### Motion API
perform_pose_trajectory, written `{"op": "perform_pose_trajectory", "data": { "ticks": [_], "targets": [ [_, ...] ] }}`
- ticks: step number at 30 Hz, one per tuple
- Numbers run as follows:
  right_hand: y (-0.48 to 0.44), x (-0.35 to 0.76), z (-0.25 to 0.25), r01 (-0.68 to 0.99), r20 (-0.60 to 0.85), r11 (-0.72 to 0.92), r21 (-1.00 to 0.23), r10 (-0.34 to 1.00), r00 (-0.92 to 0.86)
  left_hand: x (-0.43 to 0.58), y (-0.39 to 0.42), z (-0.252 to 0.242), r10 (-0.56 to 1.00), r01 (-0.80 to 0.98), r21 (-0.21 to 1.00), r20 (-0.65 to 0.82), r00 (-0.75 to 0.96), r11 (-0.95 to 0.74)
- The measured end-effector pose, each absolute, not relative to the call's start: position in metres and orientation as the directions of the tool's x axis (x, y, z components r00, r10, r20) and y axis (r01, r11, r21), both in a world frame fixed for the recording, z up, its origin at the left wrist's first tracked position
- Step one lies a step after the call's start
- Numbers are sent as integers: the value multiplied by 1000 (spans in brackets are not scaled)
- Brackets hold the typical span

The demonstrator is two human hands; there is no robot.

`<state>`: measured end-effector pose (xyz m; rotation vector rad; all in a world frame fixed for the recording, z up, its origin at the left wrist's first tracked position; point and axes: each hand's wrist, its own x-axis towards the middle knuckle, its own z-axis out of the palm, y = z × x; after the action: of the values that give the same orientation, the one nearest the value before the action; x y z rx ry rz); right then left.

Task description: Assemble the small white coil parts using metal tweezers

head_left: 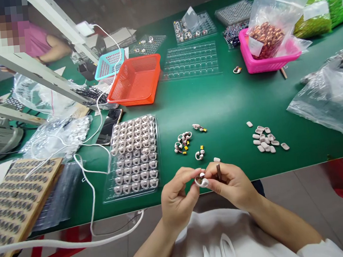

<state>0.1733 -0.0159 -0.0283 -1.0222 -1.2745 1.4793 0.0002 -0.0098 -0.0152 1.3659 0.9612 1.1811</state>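
Note:
My left hand (177, 194) and my right hand (232, 183) meet at the near edge of the green table (223, 100), both pinched on one small white ring-shaped part (201, 180). A thin dark stick (219, 171) stands between my right fingers. Just beyond lie several loose ring parts with yellow bits (186, 142) and one small white cap (216, 159). A pile of white caps (265, 139) sits to the right. A clear tray filled with finished parts (134, 155) lies to the left.
An orange basket (135, 80), a blue basket (110, 64), empty clear trays (191, 60) and a pink basket holding a bag of copper coils (267, 36) stand farther back. Plastic bags (333, 94) lie right. A brown tray (12, 202), white cable (88, 183), phone (109, 126) left. Another person (40, 42) sits far left.

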Motion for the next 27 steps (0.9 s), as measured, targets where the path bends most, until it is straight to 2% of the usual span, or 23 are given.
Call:
{"op": "perform_pose_trajectory", "data": {
  "ticks": [7, 15, 20, 27],
  "targets": [
    [-17, 173, -27, -127, -6, -32, -991, 979, -205, -6, -6, -11, 933, 67, 962, 238, 271, -265],
    [-20, 167, -34, -288, -4, -62, -956, 980, -200, -6, -8, -7, 907, 6, 954, 282, 313, -299],
    [-26, 161, -36, -352, 77, 18, -936, 985, -153, -3, -11, -10, 938, -64, 974, 225, 263, -216],
    [-26, 160, -37, -337, 94, 41, -940, 985, -142, -1, -13, -11, 969, -221, 974, 15, 247, 42]
  ]
}}
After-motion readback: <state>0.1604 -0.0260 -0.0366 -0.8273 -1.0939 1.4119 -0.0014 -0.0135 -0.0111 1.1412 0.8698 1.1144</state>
